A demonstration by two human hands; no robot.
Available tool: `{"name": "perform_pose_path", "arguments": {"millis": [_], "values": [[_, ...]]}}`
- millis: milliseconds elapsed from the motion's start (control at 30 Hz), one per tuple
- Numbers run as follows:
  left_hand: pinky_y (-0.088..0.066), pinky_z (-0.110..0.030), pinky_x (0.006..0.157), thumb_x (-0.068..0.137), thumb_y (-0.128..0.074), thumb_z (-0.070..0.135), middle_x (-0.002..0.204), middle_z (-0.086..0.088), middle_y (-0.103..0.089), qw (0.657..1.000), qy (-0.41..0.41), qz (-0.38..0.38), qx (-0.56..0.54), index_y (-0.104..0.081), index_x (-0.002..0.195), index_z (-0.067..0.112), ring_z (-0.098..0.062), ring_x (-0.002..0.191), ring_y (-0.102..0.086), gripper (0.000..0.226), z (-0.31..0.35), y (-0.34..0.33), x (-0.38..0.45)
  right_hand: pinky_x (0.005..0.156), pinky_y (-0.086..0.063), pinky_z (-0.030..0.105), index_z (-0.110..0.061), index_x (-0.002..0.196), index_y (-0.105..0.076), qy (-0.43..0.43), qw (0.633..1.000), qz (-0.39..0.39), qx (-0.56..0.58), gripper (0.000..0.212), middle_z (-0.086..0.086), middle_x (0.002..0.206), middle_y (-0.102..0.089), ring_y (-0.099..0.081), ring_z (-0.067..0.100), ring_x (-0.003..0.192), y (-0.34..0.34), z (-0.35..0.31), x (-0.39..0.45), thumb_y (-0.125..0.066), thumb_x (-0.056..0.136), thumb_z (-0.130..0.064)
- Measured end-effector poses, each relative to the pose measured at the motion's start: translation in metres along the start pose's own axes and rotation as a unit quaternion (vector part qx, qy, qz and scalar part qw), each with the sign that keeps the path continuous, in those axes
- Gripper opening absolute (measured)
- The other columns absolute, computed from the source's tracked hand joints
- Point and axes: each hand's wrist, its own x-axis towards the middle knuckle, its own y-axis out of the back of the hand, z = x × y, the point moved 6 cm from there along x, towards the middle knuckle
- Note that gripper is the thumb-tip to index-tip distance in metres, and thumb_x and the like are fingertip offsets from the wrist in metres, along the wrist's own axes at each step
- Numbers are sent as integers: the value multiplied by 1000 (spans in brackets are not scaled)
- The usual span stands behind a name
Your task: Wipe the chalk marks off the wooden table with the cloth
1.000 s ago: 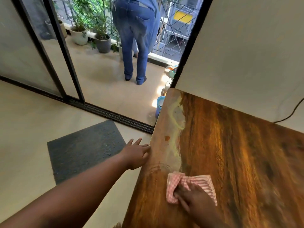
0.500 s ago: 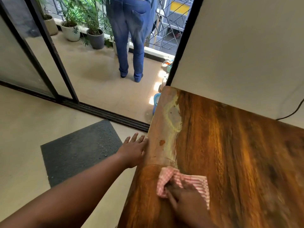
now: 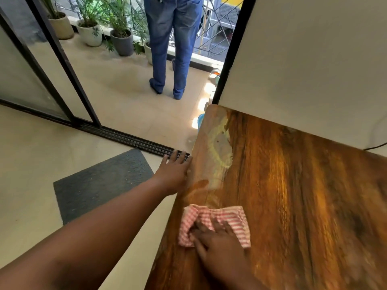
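head view: right hand (image 3: 219, 245) presses flat on cloth (image 3: 213, 223).

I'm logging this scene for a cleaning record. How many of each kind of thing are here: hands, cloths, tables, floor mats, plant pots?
Hands: 2, left hand and right hand
Cloths: 1, checked cloth
Tables: 1, wooden table
Floor mats: 1, mat
Plant pots: 4
Total: 9

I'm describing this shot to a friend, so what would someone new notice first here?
The right hand pressing a pink checked cloth onto the glossy wooden table, with pale chalk marks just beyond it along the table's left edge. The left hand rests against that edge. Behind, a person in blue jeans stands on the balcony by potted plants.
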Motion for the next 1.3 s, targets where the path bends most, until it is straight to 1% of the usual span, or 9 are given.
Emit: {"name": "perform_pose_path", "arguments": {"millis": [200, 400, 500, 633, 800, 933, 1100, 1200, 1300], "values": [[4, -50, 117, 103, -25, 33, 163, 0, -2, 999, -25, -21, -5, -7, 155, 21, -27, 148, 11, 56, 10, -12, -3, 93, -40, 40, -42, 120, -56, -159, 987, 39, -3, 31, -1, 123, -63, -55, 29, 110, 36, 70, 77, -43, 93, -42], [-3, -50, 119, 100, -26, 23, 157, -3, -32, 997, -6, -9, -82, -28, 151, 25, -27, 149, -6, 51, 6, 13, 3, 112, -16, 52, -39, 121, -55, -50, 999, -19, 7, 34, -8, 133, -57, -32, 31, 136, 0, 8, 81, -41, 90, -42], [-4, -50, 119, 100, -24, 27, 147, -9, -47, 998, -14, -1, -57, -38, 145, 24, -28, 147, -17, 48, 7, 20, 11, 103, -37, 49, -50, 110, -60, 20, 999, -24, -6, 31, -26, 126, -58, -50, 22, 126, 3, 12, 24, -44, 83, -51], [-11, -44, 118, 98, -34, 28, 131, -9, -61, 996, -4, 50, -69, -56, 128, 18, -27, 138, -38, 39, 16, 25, 18, 98, -44, 39, -51, 106, -64, -65, 998, -17, -5, 29, -19, 120, -64, -58, 18, 117, 23, 72, 27, -54, 79, -52], [-34, -43, 105, 93, -39, 29, 109, -18, -67, 988, 28, 112, -101, -13, 153, 9, -34, 111, -58, 68, 27, 36, 26, 103, -33, 43, -46, 124, -52, -169, 982, 75, 21, 33, 0, 129, -60, -50, 26, 120, 47, 102, 141, -39, 94, -46], [-35, -45, 104, 96, -39, 29, 116, -23, -62, 987, 70, 66, -126, 17, 150, 11, -38, 119, -50, 80, 28, 32, 28, 103, -27, 46, -40, 121, -55, -126, 991, 42, -2, 32, 2, 122, -63, -49, 30, 119, 36, 64, 175, -42, 92, -42], [-50, -40, 76, 98, -38, 28, 97, -11, -69, 957, 137, 66, -246, 22, 149, 16, -26, 84, -62, 80, 1, 25, 20, 96, -40, 37, -45, 119, -57, 5, 1000, -4, 2, 39, -15, 123, -63, -54, 16, 116, 33, 74, 111, -37, 86, -52], [-47, -35, 65, 95, -39, 26, 93, -5, -70, 940, 146, 63, -303, 21, 149, 20, -19, 75, -62, 82, -3, 26, 20, 64, -43, 24, -49, 110, -60, -64, 998, 25, -7, 32, -10, 100, -71, -62, 11, 83, 55, 114, 127, -41, 85, -53], [-41, -32, 64, 93, -42, 22, 89, -5, -70, 914, 161, 76, -364, 17, 151, 24, -20, 75, -62, 83, -7, 26, 24, 75, -44, 31, -43, 111, -62, -135, 990, 48, -2, 29, -3, 111, -68, -62, 22, 97, 67, 120, 187, -42, 90, -46]]}}
